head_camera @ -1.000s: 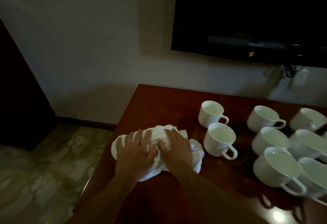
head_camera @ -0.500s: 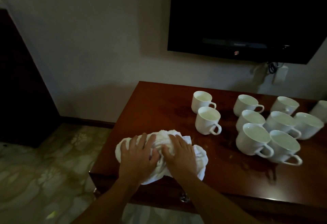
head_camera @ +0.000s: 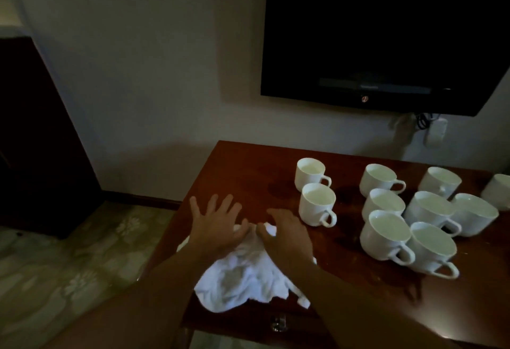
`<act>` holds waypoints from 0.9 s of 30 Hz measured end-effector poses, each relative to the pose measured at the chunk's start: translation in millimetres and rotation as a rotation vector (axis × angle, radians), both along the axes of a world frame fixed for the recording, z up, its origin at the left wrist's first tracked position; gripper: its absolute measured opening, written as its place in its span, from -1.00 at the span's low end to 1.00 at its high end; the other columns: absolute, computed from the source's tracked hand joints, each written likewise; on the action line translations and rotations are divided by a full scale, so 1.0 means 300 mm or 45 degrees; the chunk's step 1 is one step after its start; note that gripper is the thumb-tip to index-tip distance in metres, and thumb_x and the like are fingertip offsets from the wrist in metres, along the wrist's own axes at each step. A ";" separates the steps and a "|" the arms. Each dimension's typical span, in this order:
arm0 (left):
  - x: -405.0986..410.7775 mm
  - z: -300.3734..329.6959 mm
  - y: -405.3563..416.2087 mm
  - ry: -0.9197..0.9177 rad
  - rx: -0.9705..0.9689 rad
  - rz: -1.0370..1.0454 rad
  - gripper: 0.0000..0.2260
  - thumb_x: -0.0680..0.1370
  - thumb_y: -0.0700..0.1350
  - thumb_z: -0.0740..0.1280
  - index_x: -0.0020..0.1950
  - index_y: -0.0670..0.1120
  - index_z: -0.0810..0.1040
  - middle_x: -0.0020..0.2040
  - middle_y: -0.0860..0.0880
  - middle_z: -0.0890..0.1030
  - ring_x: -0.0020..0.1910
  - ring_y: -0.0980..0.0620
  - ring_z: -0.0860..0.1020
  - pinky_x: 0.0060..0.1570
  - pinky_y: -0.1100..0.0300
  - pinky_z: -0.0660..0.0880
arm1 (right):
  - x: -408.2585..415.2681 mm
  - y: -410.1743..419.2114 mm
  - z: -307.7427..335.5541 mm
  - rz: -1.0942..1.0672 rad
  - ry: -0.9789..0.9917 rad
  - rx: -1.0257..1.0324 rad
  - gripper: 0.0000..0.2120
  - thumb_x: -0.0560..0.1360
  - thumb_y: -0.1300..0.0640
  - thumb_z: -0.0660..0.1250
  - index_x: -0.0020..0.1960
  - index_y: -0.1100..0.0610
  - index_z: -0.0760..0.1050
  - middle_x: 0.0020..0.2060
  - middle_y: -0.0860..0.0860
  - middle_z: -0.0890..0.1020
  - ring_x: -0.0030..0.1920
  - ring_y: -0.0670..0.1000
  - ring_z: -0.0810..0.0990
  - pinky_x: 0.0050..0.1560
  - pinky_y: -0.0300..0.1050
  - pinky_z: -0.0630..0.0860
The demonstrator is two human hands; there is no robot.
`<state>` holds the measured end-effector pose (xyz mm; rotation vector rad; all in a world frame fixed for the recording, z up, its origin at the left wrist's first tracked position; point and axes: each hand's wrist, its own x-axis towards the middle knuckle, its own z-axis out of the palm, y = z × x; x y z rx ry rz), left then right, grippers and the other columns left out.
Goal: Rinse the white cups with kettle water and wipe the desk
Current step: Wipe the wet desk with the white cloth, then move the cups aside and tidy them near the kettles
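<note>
With left hand (head_camera: 218, 227) splayed and right hand (head_camera: 287, 234) loosely curled, we press the crumpled white cloth (head_camera: 242, 279) flat across the red-brown wooden desk (head_camera: 242, 166), clear of the white ceramic cups (head_camera: 317, 204).

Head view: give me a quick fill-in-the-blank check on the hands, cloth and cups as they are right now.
1. Both hands rest on the white ____ at the desk's near edge.
2. The left hand's fingers are spread ____, not curled.
3. The cups all stand ____, rims up.
4. On the wall above the desk hangs a dark ____.

Missing words: cloth; straight; upright; screen
</note>
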<state>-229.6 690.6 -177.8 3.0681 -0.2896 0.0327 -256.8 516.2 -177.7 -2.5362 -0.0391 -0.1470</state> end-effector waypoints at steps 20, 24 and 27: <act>0.689 0.252 -0.616 0.214 -0.069 -0.141 -0.19 0.52 0.49 -0.02 0.63 0.14 -0.23 0.65 0.00 0.04 0.60 -0.26 -0.01 0.37 -0.56 -0.15 | 0.606 -0.765 0.331 -0.328 0.000 -0.310 -0.36 0.53 -0.23 0.34 0.53 -0.03 0.30 0.49 -0.04 0.38 0.48 0.04 0.34 0.48 0.04 0.27; 0.717 0.210 -0.720 0.230 0.011 -0.248 -0.19 0.51 0.51 -0.03 0.62 0.17 -0.21 0.65 -0.02 0.03 0.59 -0.27 0.03 0.36 -0.56 -0.09 | 0.605 -0.841 0.280 -0.381 0.103 -0.340 -0.31 0.54 -0.25 0.33 0.56 -0.04 0.24 0.54 -0.03 0.29 0.53 0.04 0.26 0.51 0.00 0.17; 0.721 0.168 -0.767 0.309 0.021 -0.315 -0.18 0.51 0.51 0.00 0.62 0.17 -0.23 0.65 -0.04 0.00 0.58 -0.29 0.04 0.37 -0.52 0.07 | 0.597 -0.861 0.239 -0.418 0.142 -0.330 -0.30 0.52 -0.26 0.35 0.56 -0.06 0.24 0.53 -0.05 0.30 0.52 0.03 0.27 0.52 0.02 0.19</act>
